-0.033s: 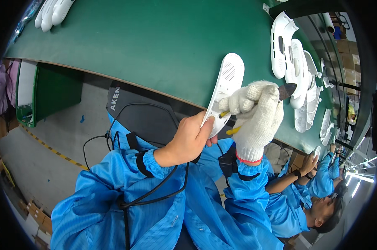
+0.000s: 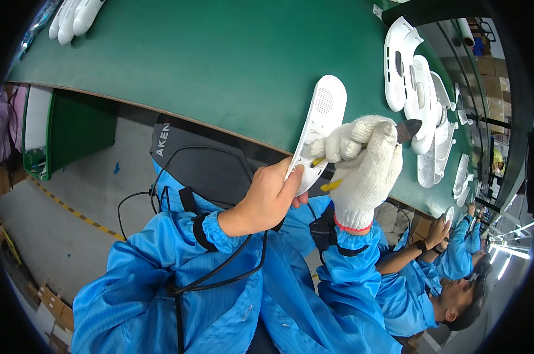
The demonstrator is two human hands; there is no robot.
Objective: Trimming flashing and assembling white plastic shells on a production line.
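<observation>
My left hand [image 2: 267,197], bare, pinches the lower end of a white plastic shell [image 2: 326,109] between thumb and fingers. The shell is long and rounded, with a patch of small holes at its far end. My right hand [image 2: 364,159], in a white knitted glove with a red cuff edge, is closed around yellow-handled pliers. The dark jaws of the pliers [image 2: 408,130] point right, away from the shell. Their handle ends come out on the glove's left side, close to the shell. The gloved fingers overlap the shell's right edge; whether they press on it I cannot tell.
More white shells [image 2: 420,97] lie on the green table [image 2: 208,59] at right, with several others [image 2: 75,20] at far left. A green bin [image 2: 81,133] stands below the table edge. Black cables [image 2: 219,280] cross my front. A co-worker in blue [image 2: 405,295] sits at right.
</observation>
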